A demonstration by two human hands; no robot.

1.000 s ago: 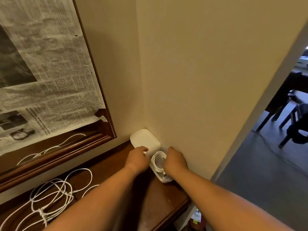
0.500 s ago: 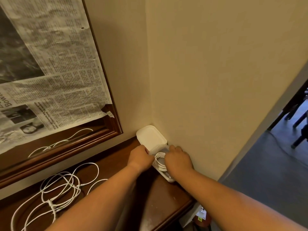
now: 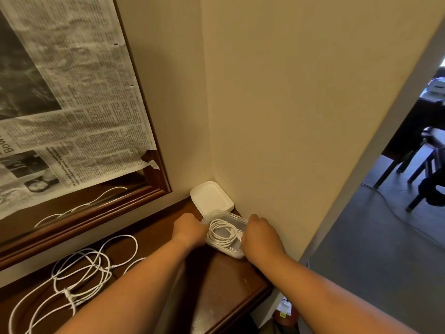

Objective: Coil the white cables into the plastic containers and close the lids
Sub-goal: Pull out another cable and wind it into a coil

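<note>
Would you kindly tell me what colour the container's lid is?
White; the lid shows best in the head view, behind the container.

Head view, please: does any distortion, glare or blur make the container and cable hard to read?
Head view: wide-angle distortion tilts the walls and wooden frame; light is dim and warm; the clear container shows only faint highlights, so the coiled cable inside reads clearly; the newspaper print is too soft to read.
</note>
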